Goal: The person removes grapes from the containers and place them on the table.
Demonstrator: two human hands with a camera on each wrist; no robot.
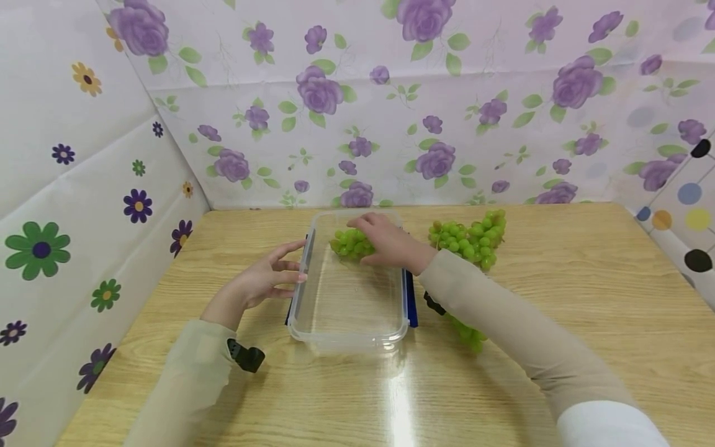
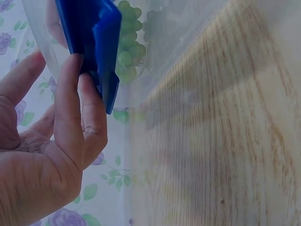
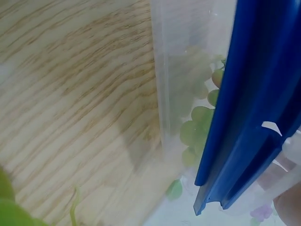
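A clear plastic food container (image 1: 349, 338) with blue side latches (image 1: 412, 304) stands without a lid. Inside, toward its far end, lies a small bunch of green grapes (image 1: 350, 243). My right hand (image 1: 391, 243) reaches over the right wall, its fingers and thumb spread apart over that bunch and partly covering it. At the left side, my left hand (image 1: 268, 276) touches the rim with loosely extended fingers. In the left wrist view, those fingertips rest against the hanging blue latch (image 2: 101, 47). Grapes (image 3: 200, 127) show through the container wall in the right wrist view.
To the right of the container, more green grapes (image 1: 469, 239) lie on the wooden table (image 1: 586, 279). Another bunch (image 1: 469, 335) is partly hidden beneath my right forearm. A flowered cloth wall (image 1: 391, 124) rises behind the table, with another patterned cloth (image 1: 100, 205) along the left.
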